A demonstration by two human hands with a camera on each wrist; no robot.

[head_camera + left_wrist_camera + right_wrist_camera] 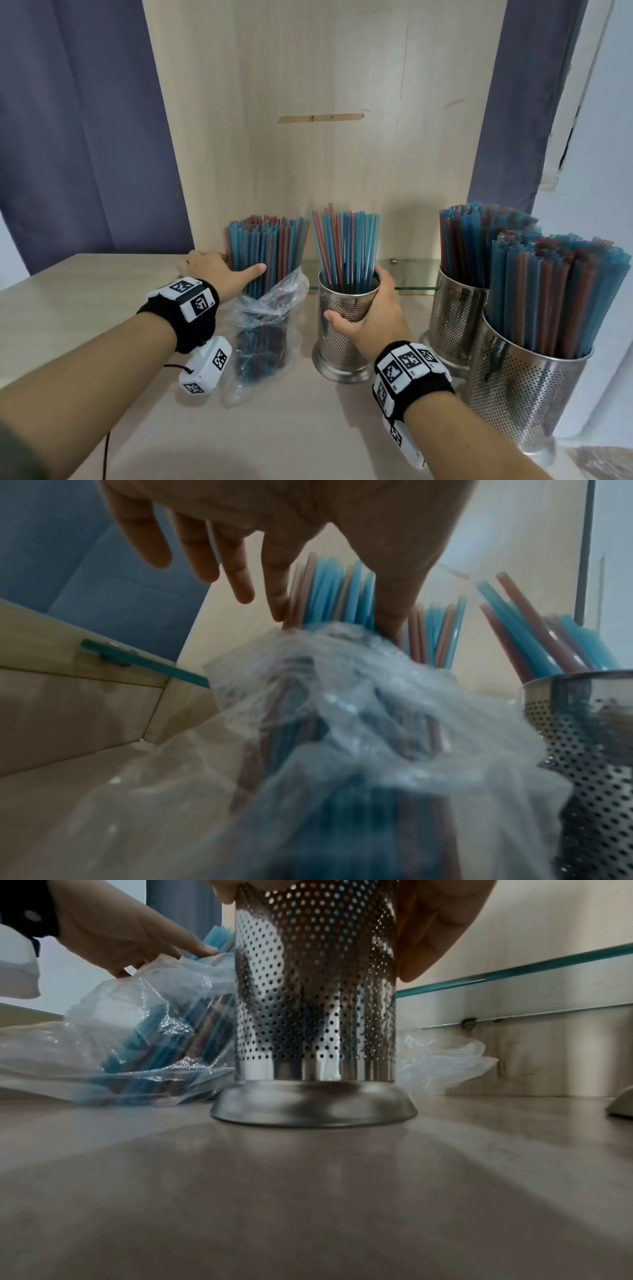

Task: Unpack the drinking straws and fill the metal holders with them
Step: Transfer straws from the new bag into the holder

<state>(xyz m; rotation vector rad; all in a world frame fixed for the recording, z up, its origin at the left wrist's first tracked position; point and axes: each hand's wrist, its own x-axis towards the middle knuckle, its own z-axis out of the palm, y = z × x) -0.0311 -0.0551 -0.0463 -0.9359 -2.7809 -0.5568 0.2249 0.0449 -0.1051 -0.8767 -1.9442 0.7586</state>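
Observation:
A clear plastic bag (263, 318) stands on the table with a bundle of blue and red straws (267, 250) sticking out of its top. My left hand (243, 265) reaches into that bundle. In the left wrist view a bunch of these straws (329, 588) sits pinched between the thumb and index finger; the other fingers are spread. My right hand (356, 294) grips the middle perforated metal holder (337, 346) near its rim. This holder (315, 988) stands on its base and is partly filled with straws (346, 246).
Two more metal holders (455, 318) (520, 387), packed with straws, stand at the right. A low glass shelf (411, 274) runs along the wooden back panel. More crumpled plastic (445, 1058) lies behind the middle holder. Blue curtains hang on both sides.

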